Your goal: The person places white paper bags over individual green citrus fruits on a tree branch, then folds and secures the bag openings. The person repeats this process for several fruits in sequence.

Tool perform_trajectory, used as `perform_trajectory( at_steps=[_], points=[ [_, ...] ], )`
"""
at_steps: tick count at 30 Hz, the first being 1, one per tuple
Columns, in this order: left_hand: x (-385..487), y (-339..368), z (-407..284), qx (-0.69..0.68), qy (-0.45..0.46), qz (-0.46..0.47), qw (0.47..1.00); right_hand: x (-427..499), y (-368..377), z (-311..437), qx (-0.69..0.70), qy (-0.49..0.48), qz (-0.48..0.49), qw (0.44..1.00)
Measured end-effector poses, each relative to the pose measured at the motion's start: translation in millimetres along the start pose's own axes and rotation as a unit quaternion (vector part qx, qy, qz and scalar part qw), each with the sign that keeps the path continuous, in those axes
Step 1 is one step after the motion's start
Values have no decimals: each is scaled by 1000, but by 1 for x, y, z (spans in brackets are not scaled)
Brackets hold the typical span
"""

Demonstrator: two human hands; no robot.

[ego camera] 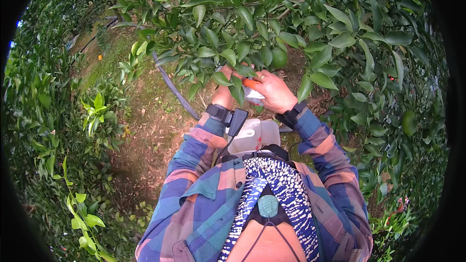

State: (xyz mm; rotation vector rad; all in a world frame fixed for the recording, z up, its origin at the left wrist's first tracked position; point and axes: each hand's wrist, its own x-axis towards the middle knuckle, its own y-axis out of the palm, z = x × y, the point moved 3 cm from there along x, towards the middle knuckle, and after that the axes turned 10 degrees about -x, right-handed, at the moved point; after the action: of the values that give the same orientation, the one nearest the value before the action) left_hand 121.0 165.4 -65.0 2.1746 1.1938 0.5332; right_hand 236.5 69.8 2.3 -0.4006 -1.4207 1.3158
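Both hands are up under the low leaves of a citrus tree (233, 25). My right hand (277, 92) grips a crumpled white bag (254, 95), with an orange cover (250, 83) on its thumb and a ring on one finger. Leaves hide most of my left hand (225, 89), which is beside the bag; its fingers' hold cannot be made out. Just above my right hand hangs a round green citrus fruit (279, 57). What is inside the bag is hidden.
Cut-open whitish plastic jugs (244, 141) hang at my waist. A dark hose (174, 91) runs along the leaf-littered ground (145, 134) at left. Dense foliage (393, 80) with another green fruit (409, 122) stands at right. An orange fruit (100, 57) lies farther off.
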Motion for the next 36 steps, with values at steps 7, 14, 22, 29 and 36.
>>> perform_trajectory(
  at_steps=[7, 14, 22, 29, 36],
  points=[
    [2, -2, 14, 9, -28, 60, 998, 3, -6, -2, 62, 4, -18, 998],
    [-9, 0, 15, 45, -22, -4, 999, -25, -3, -40, 318, 193, 20, 928],
    [-7, -6, 35, -225, -3, -156, 962, -4, 5, -54, 289, 222, -119, 924],
    [-16, -7, 13, 53, 57, -135, 988, 18, 10, -31, 107, 138, -7, 985],
    [-14, 1, -1, -9, 56, -89, 994, -1, 6, -34, 286, 112, -41, 951]
  ],
)
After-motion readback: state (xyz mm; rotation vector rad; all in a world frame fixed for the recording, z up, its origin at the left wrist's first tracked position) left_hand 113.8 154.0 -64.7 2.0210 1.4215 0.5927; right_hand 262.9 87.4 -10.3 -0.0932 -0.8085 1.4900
